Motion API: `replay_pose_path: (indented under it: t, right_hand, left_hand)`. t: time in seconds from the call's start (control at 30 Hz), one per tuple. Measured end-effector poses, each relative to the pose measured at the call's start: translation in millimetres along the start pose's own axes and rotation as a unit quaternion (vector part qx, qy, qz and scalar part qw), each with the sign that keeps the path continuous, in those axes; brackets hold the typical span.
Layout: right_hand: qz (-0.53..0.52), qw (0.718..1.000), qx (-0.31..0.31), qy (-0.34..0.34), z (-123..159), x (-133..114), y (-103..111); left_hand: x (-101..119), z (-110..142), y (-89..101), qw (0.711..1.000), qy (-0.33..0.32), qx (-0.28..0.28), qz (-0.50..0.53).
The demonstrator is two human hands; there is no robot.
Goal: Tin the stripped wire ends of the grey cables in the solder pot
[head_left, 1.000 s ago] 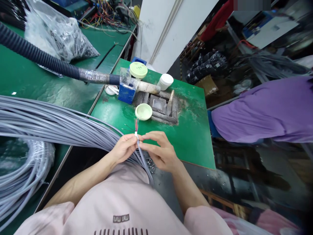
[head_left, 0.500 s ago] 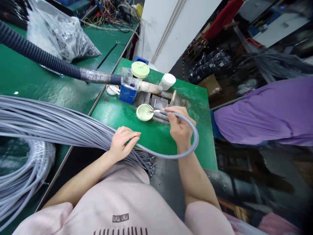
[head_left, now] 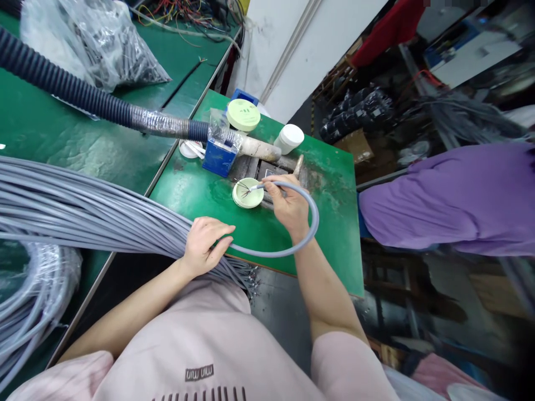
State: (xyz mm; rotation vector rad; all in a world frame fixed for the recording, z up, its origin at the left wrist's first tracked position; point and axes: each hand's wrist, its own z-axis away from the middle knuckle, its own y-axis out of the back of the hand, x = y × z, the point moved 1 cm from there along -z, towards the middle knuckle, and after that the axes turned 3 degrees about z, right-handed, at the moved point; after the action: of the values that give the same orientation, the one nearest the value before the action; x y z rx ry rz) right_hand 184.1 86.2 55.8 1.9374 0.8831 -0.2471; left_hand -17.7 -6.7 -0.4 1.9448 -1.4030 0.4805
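On my side of the table I see the open dish, with the cable looping from the cable bundle to end over it. Behind the dish lies the square frame, the box to its left; farther back, the tin stands left of the jar. On the workbench to my left, the plastic bag sits behind the corrugated hose, the bundle before it.

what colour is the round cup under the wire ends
The cup is pale yellow-green, best seen in the head view.
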Motion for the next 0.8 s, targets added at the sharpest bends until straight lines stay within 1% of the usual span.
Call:
replay_pose_path:
  t: [0.17,0.27,0.37,0.47,0.53,0.6,0.67,0.8]
  right_hand:
    - [0.017,1.0,-0.004,0.018,-1.6,-1.7,-3.6]
    - [0.022,1.0,-0.009,0.017,-2.9,-2.9,-2.0]
    - [0.029,1.0,0.006,0.008,-5.5,-4.0,9.2]
    - [0.053,0.997,0.05,-0.008,-10.0,-0.6,27.2]
    - [0.073,0.994,0.075,-0.019,-13.3,6.7,37.5]
    - [0.089,0.992,0.087,-0.03,-16.3,18.6,43.2]
    - [0.098,0.99,0.092,-0.042,-18.8,33.5,44.3]
    - [0.107,0.988,0.097,-0.062,-22.4,61.5,38.3]
  left_hand:
    - [-0.4,0.1,0.3,1.0,-0.006,-0.004,-0.003]
    - [-0.6,0.2,0.4,1.0,-0.01,0.001,-0.001]
    - [-1.0,0.6,0.5,1.0,-0.016,0.014,0.005]
    - [-1.9,1.8,0.6,0.999,-0.02,0.031,0.006]
    - [-2.7,2.8,0.5,0.999,-0.02,0.04,0.005]
    - [-3.4,3.6,0.2,0.999,-0.018,0.04,0.005]
    - [-3.9,3.8,-0.2,0.999,-0.017,0.033,0.007]
    - [-4.5,3.3,-0.7,1.0,-0.017,0.025,0.002]
